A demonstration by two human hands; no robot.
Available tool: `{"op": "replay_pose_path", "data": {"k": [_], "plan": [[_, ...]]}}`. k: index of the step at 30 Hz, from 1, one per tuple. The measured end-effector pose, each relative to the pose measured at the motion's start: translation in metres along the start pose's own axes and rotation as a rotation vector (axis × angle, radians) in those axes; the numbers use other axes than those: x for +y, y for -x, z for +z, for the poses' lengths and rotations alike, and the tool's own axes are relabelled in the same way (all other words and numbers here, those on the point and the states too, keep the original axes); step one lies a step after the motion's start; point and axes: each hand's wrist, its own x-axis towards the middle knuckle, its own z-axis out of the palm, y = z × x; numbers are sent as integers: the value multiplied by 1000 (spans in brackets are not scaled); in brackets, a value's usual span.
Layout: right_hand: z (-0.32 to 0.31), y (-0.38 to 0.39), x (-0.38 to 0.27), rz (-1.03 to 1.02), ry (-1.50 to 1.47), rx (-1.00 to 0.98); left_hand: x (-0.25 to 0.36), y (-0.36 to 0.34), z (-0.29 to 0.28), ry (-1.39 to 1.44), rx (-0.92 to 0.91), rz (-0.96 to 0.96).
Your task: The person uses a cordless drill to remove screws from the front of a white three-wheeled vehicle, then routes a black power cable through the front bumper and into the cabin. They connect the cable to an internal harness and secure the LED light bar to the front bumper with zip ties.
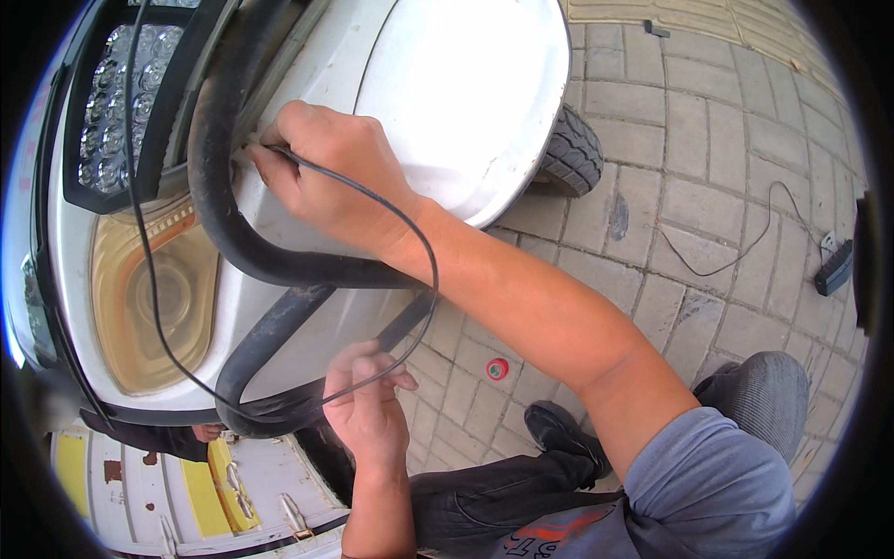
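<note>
My right hand (335, 172) is closed in a pinch on a thin black cable (410, 219), close to the black tubular bar (219, 200) on the front of a white vehicle. The fingertips reach behind the bar, and the cable's tip is hidden there. From the hand the cable loops down past my left hand (368, 401), whose fingers are loosely curled around it. It then runs left and up across the yellowed headlight (154, 293) and the LED lamp panel (130, 102). The white body panel (456, 102) lies beside my right hand.
A tire (573, 154) shows under the panel. On the paving (615, 279) lie a red round cap (498, 370) and a black adapter-like box (833, 267) with a thin wire. A white and yellow panel (196, 484) is at lower left, with another person's hand (207, 432) near it.
</note>
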Motion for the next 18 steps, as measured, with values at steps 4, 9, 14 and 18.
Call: {"op": "replay_pose_path", "data": {"k": [4, 9, 14, 18], "plan": [[-1, 2, 1, 37, -5, -47, 0, -1, -2, 11, -44, 20], [2, -1, 7, 22, 17, -56, -1, 2, -2, 9, 21, -1], [7, -3, 5, 20, -41, -67, 1, 0, -1, -16, -12, 12], [8, -1, 8, -32, -8, -50, 0, 1, -2, -12, -1, 8]]}}
